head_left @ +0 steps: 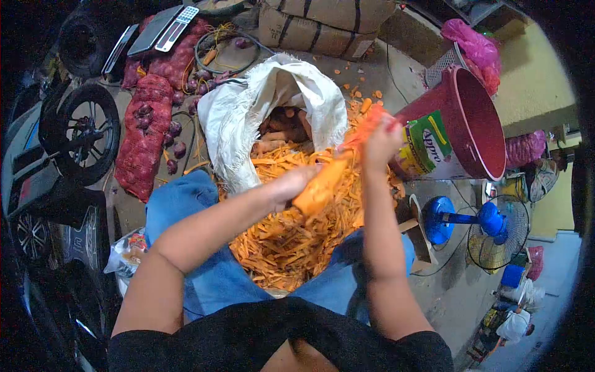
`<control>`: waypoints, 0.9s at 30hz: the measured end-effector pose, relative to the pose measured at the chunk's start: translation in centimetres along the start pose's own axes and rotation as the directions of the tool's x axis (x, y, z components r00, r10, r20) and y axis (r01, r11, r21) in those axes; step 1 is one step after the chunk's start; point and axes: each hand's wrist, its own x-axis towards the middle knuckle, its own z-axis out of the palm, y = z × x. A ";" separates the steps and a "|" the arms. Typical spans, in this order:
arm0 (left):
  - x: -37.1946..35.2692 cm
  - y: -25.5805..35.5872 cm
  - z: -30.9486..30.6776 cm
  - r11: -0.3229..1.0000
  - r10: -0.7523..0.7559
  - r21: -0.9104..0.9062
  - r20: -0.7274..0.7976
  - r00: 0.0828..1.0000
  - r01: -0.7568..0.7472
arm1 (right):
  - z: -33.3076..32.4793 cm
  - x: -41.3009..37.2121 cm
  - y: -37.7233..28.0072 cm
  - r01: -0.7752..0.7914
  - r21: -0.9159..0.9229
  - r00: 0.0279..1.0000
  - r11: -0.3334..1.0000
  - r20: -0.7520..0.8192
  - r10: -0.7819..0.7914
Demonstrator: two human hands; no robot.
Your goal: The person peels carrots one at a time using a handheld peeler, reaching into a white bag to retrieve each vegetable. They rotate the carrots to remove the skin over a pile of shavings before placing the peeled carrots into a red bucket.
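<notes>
My left hand [292,186] is closed around the thick end of a peeled orange carrot [321,189], which tilts up to the right over the peelings. Just beyond its tip, my right hand [383,144] grips a red-orange peeler [362,131], smeared by motion; its blade cannot be made out. A large heap of carrot peelings [291,248] lies between my knees. Behind the heap, a white woven sack [232,133] gapes open toward me, with unpeeled carrots [282,127] inside.
A red bucket [458,118] lies tilted at the right, near a blue fan [493,220]. On the left are a red net bag of onions [145,136], loose onions and a wheel [87,133]. A scale [155,34] rests on another onion bag. A person [514,325] is far right.
</notes>
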 end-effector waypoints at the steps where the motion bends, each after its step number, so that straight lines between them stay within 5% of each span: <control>1: -1.1 0.0 1.0 0.995 -0.088 0.051 -0.014 0.996 0.089 | -0.9 1.8 1.2 -0.025 -0.075 0.996 0.997 -0.090 0.018; 2: -1.8 0.2 1.9 0.964 0.124 0.240 -0.015 0.992 -0.116 | -1.7 2.7 1.6 -0.059 -0.149 0.983 0.987 -0.179 0.032; 3: -2.0 0.5 2.0 0.964 0.121 0.241 -0.015 0.993 -0.114 | -2.0 3.1 1.9 -0.062 -0.149 0.983 0.987 -0.180 0.034; 6: -0.5 0.9 0.4 0.996 -0.008 -0.087 -0.120 0.993 -0.002 | -2.0 2.2 -0.3 -0.116 0.249 0.990 0.962 -0.043 0.131; 8: -0.5 1.5 0.1 0.989 0.008 -0.146 -0.153 0.988 -0.031 | -1.4 -1.3 -5.2 -0.160 0.463 0.985 0.872 0.128 0.113; 14: -0.9 1.6 0.4 0.973 0.069 -0.212 -0.117 0.991 -0.093 | -0.8 -6.4 -6.4 0.068 0.027 0.906 0.997 0.417 -0.073; 18: -2.3 2.1 2.0 0.995 -0.088 -0.068 -0.171 0.981 0.078 | -0.5 -0.6 -2.1 -0.132 0.253 0.990 0.958 0.079 0.115; 21: -2.4 1.9 1.8 0.994 -0.056 -0.102 -0.057 0.997 0.049 | -1.3 1.8 0.3 -0.217 0.064 0.963 0.974 -0.150 0.225; 23: -2.0 2.2 1.3 0.994 -0.052 -0.098 -0.126 0.991 0.040 | -2.2 1.8 -1.4 -0.235 0.203 0.963 0.950 -0.087 0.257; 26: -1.0 1.8 0.1 0.956 -0.076 -0.293 -0.160 0.984 0.026 | -1.9 -2.3 -6.6 -0.300 0.426 0.945 0.854 0.257 0.204; 27: -0.8 1.7 0.1 0.955 -0.075 -0.295 -0.161 0.984 0.025 | -1.3 -4.2 -5.9 -0.212 0.316 0.949 0.925 0.294 0.117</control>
